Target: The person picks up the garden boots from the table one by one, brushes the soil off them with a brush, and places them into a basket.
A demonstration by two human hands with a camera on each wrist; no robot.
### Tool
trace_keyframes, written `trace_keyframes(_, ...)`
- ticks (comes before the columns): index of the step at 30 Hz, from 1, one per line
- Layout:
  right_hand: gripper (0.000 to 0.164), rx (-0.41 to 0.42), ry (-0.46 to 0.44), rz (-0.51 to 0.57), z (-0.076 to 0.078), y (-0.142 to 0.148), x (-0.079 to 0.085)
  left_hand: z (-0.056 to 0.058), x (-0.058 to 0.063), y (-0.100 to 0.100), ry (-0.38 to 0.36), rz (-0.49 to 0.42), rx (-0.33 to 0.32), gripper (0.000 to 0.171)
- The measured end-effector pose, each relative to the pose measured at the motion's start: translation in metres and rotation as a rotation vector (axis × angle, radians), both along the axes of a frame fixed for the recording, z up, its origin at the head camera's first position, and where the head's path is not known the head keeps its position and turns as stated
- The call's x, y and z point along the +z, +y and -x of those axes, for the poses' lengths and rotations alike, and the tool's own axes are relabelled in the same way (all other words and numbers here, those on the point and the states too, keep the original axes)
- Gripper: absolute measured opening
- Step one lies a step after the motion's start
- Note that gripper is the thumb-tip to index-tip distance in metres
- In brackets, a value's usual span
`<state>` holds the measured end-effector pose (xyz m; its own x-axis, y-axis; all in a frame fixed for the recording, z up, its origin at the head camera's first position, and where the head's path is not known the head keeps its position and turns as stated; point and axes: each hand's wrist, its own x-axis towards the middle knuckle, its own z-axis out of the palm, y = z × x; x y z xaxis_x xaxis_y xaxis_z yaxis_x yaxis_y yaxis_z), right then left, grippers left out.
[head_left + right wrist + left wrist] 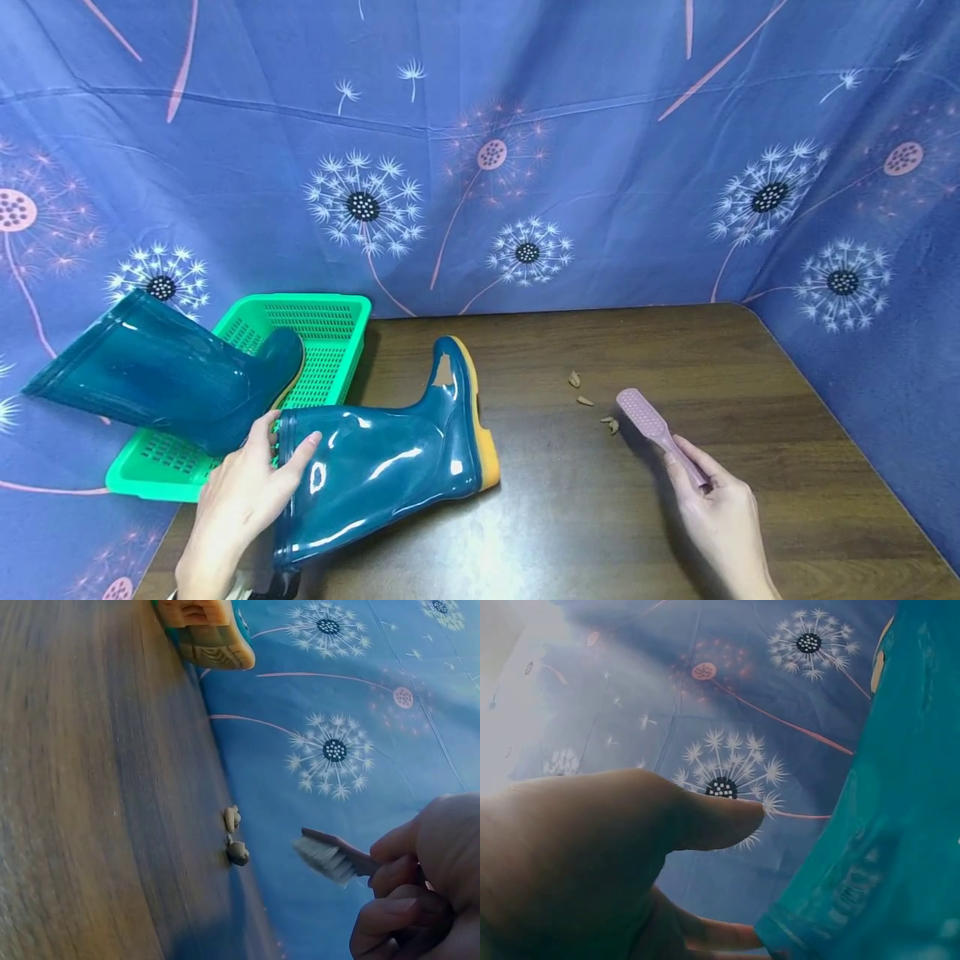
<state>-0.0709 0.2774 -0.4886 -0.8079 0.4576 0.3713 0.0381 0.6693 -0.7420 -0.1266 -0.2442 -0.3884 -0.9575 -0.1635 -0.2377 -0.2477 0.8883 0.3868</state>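
Observation:
A glossy teal rain boot (375, 458) with a yellow sole lies on its side, opening to the left and sole to the right. A tan patch (445, 372) marks its toe. My left hand (247, 492) holds the boot at its top rim, thumb over the shaft and fingers at the opening, partly hidden. On the right, my right hand (716, 508) grips the handle of a pinkish brush (643, 414) above the table. Its pale bristles (326, 859) face down in the right wrist view. Several small tan clumps (585, 401) lie between boot and brush.
At the left stands a green plastic basket (352, 342) with a second teal boot (165, 367) lying across it, its shaft jutting over the side. The brown wooden table (750, 375) meets a blue dandelion-print cloth (600, 150) at the back and right.

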Motion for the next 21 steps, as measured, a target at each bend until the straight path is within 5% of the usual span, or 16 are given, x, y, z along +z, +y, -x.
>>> trace_keyframes(6,0.038,-0.022,-0.051,0.052,-0.001,-0.003,0.003,0.000,-0.003,0.000,0.019,-0.004,-0.012,0.101)
trace_keyframes(21,0.034,0.004,0.011,0.044,-0.001,-0.009,0.002,-0.008,0.008,0.024,0.358,-0.249,-0.016,0.063)
